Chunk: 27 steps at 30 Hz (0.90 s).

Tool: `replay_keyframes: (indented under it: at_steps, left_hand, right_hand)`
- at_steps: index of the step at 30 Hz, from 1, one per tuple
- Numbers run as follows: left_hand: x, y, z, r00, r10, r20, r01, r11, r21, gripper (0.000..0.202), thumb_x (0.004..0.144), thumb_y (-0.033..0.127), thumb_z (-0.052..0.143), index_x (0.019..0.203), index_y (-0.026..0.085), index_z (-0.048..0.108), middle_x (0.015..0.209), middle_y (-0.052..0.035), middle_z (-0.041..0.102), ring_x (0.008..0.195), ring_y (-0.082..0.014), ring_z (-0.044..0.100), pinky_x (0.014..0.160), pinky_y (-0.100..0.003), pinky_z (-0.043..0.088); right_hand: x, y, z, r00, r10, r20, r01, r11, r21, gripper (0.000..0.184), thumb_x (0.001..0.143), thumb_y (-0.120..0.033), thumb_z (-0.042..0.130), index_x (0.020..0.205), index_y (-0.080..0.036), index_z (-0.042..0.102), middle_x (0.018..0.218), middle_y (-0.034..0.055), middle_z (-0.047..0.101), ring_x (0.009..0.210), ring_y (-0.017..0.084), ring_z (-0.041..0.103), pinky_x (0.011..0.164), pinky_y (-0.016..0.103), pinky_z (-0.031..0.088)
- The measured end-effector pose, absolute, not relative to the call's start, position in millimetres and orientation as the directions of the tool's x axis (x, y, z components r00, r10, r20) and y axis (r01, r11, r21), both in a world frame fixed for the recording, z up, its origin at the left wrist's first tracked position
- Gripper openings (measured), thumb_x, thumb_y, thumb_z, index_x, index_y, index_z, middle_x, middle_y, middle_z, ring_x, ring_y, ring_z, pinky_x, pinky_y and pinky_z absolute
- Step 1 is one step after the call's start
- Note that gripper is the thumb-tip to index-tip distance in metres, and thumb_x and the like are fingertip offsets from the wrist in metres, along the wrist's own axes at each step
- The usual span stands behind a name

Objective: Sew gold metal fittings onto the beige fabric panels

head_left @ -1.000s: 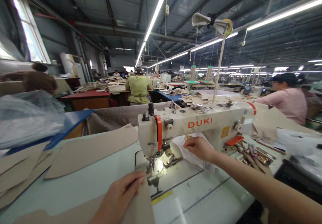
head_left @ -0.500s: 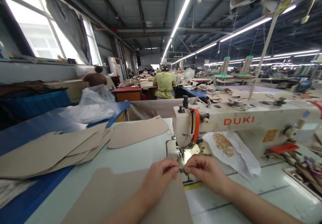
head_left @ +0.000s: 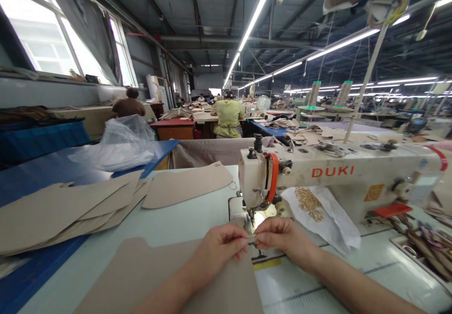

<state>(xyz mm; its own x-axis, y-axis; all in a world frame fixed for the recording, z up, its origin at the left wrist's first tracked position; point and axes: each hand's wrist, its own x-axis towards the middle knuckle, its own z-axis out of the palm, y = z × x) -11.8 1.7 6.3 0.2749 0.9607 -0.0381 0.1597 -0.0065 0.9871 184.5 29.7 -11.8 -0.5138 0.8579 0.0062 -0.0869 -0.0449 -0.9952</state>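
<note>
A tan cut panel [head_left: 148,276] lies flat on the pale table in front of me, its far corner by the needle of the white DUKI sewing machine [head_left: 332,173]. My left hand [head_left: 219,248] rests on that corner with fingers curled in a pinch. My right hand [head_left: 282,236] meets it fingertip to fingertip, pinching a small piece I cannot make out, just in front of the lit needle plate [head_left: 243,217]. A white sheet carrying a heap of small gold metal rings [head_left: 309,201] lies under the machine arm, right of my hands.
A stack of tan panels [head_left: 67,210] and one single panel [head_left: 187,184] lie to the left on the table. A clear plastic bag [head_left: 123,144] sits on a blue board. A tray of tools [head_left: 423,243] is at right. Other workers sit at tables beyond.
One second ago my right hand was at the white sheet under the machine arm; it has come to the needle and meets my left hand. The view has swung left.
</note>
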Motion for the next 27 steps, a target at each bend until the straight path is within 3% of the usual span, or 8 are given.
replay_keyframes:
  at_steps: [4, 7, 11, 14, 16, 20, 24, 27]
  left_hand:
    - [-14.9, 3.2, 3.7, 0.316, 0.946, -0.073, 0.104, 0.042, 0.994, 0.028, 0.063, 0.039, 0.07, 0.074, 0.014, 0.065, 0.058, 0.001, 0.062, 0.051, -0.0113, 0.053, 0.054, -0.025, 0.042]
    - [-15.4, 5.0, -0.9, 0.338, 0.938, -0.08, 0.059, 0.064, 0.996, 0.033, 0.061, 0.043, 0.072, 0.073, 0.014, 0.063, 0.059, 0.0007, 0.063, 0.05, -0.0104, 0.052, 0.053, -0.024, 0.041]
    - [-14.0, 5.7, -4.2, 0.349, 0.935, -0.07, 0.039, 0.06, 0.997, 0.034, 0.061, 0.044, 0.073, 0.073, 0.014, 0.061, 0.058, 0.0008, 0.063, 0.048, -0.0096, 0.051, 0.052, -0.023, 0.04]
    - [-12.6, 4.3, -3.7, 0.342, 0.939, -0.045, 0.021, 0.04, 0.999, 0.032, 0.061, 0.042, 0.072, 0.073, 0.015, 0.058, 0.059, 0.0009, 0.063, 0.048, -0.0096, 0.052, 0.052, -0.024, 0.041]
    - [-11.9, 3.8, -4.2, 0.325, 0.945, -0.035, 0.01, 0.033, 0.999, 0.032, 0.061, 0.041, 0.073, 0.072, 0.015, 0.056, 0.058, 0.0011, 0.063, 0.048, -0.0096, 0.052, 0.051, -0.024, 0.041]
    - [-11.5, 4.7, -7.2, 0.294, 0.956, 0.002, 0.01, -0.005, 1.0, 0.031, 0.062, 0.04, 0.072, 0.07, 0.016, 0.053, 0.057, 0.0019, 0.061, 0.047, -0.0091, 0.051, 0.051, -0.023, 0.04]
    - [-11.6, 4.9, -5.4, 0.278, 0.961, 0.003, 0.023, -0.01, 1.0, 0.036, 0.061, 0.044, 0.073, 0.069, 0.016, 0.053, 0.054, 0.0022, 0.06, 0.047, -0.0095, 0.051, 0.05, -0.023, 0.04]
    - [-11.8, 5.3, -1.9, 0.265, 0.963, -0.057, -0.029, 0.067, 0.997, 0.043, 0.061, 0.055, 0.07, 0.07, 0.016, 0.054, 0.055, 0.0002, 0.062, 0.047, -0.0108, 0.053, 0.05, -0.024, 0.04]
  right_hand:
    - [185.5, 28.7, -12.1, -0.553, 0.833, 0.021, -0.068, -0.021, -0.997, 0.037, 0.066, -0.046, 0.075, 0.085, -0.015, 0.069, 0.071, 0.002, 0.066, 0.065, 0.013, 0.061, 0.066, 0.027, 0.049]
    - [183.9, 26.0, -10.0, -0.511, 0.847, 0.147, 0.004, 0.173, -0.985, 0.028, 0.072, -0.043, 0.07, 0.085, -0.017, 0.07, 0.074, 0.0027, 0.067, 0.068, 0.013, 0.06, 0.066, 0.026, 0.048]
    - [180.0, 17.3, -2.1, -0.442, 0.807, 0.392, 0.176, 0.506, -0.844, 0.014, 0.081, -0.026, 0.06, 0.083, -0.02, 0.072, 0.079, 0.0044, 0.067, 0.075, 0.016, 0.06, 0.07, 0.027, 0.046]
    - [175.4, 12.6, 0.3, -0.457, 0.779, 0.428, 0.222, 0.566, -0.794, 0.017, 0.08, -0.019, 0.056, 0.083, -0.02, 0.073, 0.077, 0.0048, 0.066, 0.074, 0.016, 0.059, 0.069, 0.026, 0.045]
    - [171.3, 13.1, -2.7, -0.444, 0.813, 0.377, 0.191, 0.497, -0.846, 0.016, 0.079, -0.02, 0.058, 0.083, -0.019, 0.073, 0.076, 0.0045, 0.066, 0.072, 0.016, 0.059, 0.067, 0.026, 0.044]
    - [163.0, 20.8, -13.2, -0.478, 0.863, 0.163, -0.035, 0.167, -0.985, 0.016, 0.071, -0.03, 0.069, 0.077, -0.015, 0.066, 0.065, -0.0002, 0.062, 0.059, 0.011, 0.054, 0.058, 0.022, 0.04]
    - [159.0, 27.3, -15.6, -0.537, 0.843, 0.036, -0.163, -0.062, -0.985, 0.035, 0.057, -0.039, 0.08, 0.069, -0.015, 0.058, 0.058, -0.0031, 0.059, 0.049, 0.008, 0.05, 0.053, 0.021, 0.039]
    - [158.3, 26.9, -12.1, -0.541, 0.841, -0.013, -0.211, -0.151, -0.966, 0.037, 0.055, -0.04, 0.082, 0.069, -0.014, 0.06, 0.059, -0.0019, 0.06, 0.049, 0.007, 0.05, 0.053, 0.021, 0.039]
